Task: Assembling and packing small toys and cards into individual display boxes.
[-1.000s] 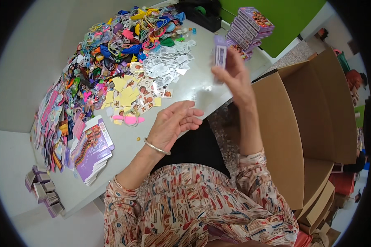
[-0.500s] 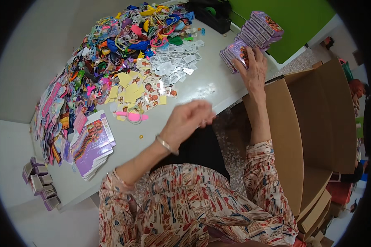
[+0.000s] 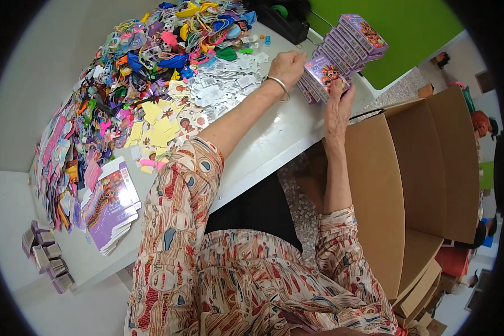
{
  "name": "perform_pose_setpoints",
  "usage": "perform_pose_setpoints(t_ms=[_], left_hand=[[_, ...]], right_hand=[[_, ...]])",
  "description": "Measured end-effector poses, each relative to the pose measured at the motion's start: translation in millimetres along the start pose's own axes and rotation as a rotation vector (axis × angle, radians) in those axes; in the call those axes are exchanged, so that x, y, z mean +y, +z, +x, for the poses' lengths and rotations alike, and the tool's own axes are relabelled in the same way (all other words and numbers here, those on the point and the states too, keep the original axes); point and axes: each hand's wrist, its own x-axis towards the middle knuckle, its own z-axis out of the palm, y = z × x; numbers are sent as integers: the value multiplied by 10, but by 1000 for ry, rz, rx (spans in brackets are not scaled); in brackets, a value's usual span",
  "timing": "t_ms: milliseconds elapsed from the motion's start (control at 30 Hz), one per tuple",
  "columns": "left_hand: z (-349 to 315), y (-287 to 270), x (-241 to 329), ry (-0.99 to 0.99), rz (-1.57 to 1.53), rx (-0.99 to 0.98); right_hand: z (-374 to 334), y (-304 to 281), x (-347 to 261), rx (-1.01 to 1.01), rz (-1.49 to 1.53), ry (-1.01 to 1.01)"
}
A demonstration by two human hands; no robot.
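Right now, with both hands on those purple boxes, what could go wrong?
The row of purple boxes sits near the table's far edge, so a nudge from the right hand or left hand might tip some off. The open cardboard carton stands close by the right arm, so an elbow could bump it.

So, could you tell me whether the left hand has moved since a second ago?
Yes. The left hand has moved away from the body across the white table and now rests against the row of purple boxes.

Purple boxes [image 3: 341, 56] (cartoon print), white table [image 3: 274, 145], green wall [image 3: 414, 28]
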Motion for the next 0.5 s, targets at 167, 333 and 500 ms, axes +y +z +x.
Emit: perform_pose_setpoints(t_ms=[167, 333, 500], left_hand=[[-57, 7, 21, -7, 31, -14], [-72, 53, 73, -70, 41, 34], [-29, 156, 92, -56, 70, 71]], right_hand=[[-7, 81, -96, 1, -169, 5], [-33, 145, -198, 14, -206, 55], [-1, 211, -68, 166, -227, 7]])
